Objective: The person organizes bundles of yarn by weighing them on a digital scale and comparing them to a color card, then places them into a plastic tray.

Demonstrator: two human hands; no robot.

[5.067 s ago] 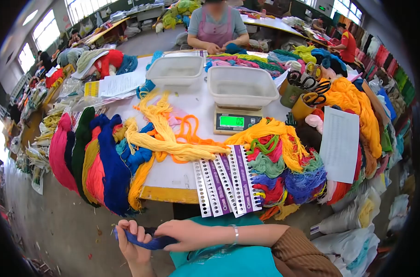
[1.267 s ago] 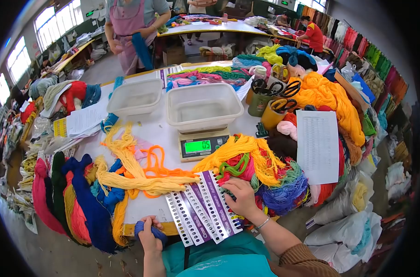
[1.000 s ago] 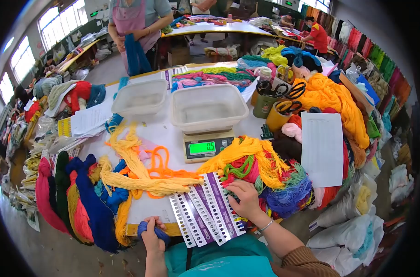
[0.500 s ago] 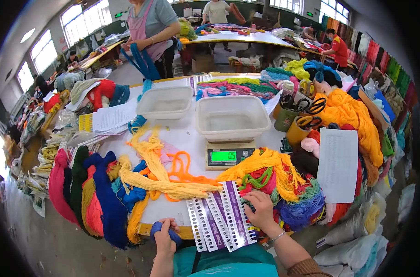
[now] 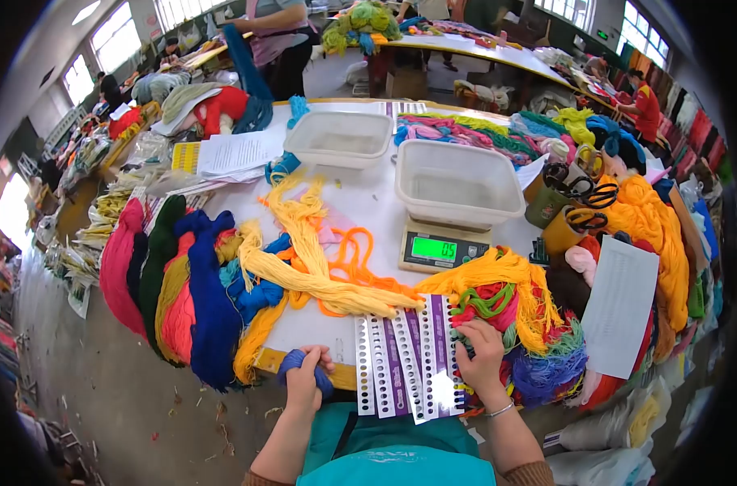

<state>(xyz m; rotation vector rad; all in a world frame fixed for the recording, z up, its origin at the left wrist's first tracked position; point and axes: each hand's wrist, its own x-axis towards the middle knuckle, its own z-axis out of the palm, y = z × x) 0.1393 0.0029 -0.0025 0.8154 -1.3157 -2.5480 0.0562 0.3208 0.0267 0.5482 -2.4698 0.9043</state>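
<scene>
My left hand [image 5: 306, 377] is closed around a small bundle of blue-purple yarn [image 5: 294, 362] at the table's front edge. My right hand [image 5: 480, 356] rests with bent fingers at the right side of the punched cards [image 5: 409, 356], beside the mixed yarn pile; its fingertips are partly hidden, and whether it grips anything is unclear. Pale yellow yarn [image 5: 328, 285] lies across the tops of the cards. Behind them stands a scale [image 5: 445, 248] reading 0.5, with a clear plastic tub [image 5: 459, 186] on it.
A second tub [image 5: 338, 138] stands behind left. Colored skeins [image 5: 214, 300] hang over the left edge. Scissors in holders [image 5: 561, 235], orange yarn [image 5: 645, 227] and a paper sheet [image 5: 619, 308] are at right. A person [image 5: 279, 40] stands across the table holding blue-teal yarn.
The camera view has shifted, so the table contents appear farther right and slightly higher. The person across the table has lowered the blue-teal yarn toward the red pile. My hands have barely moved.
</scene>
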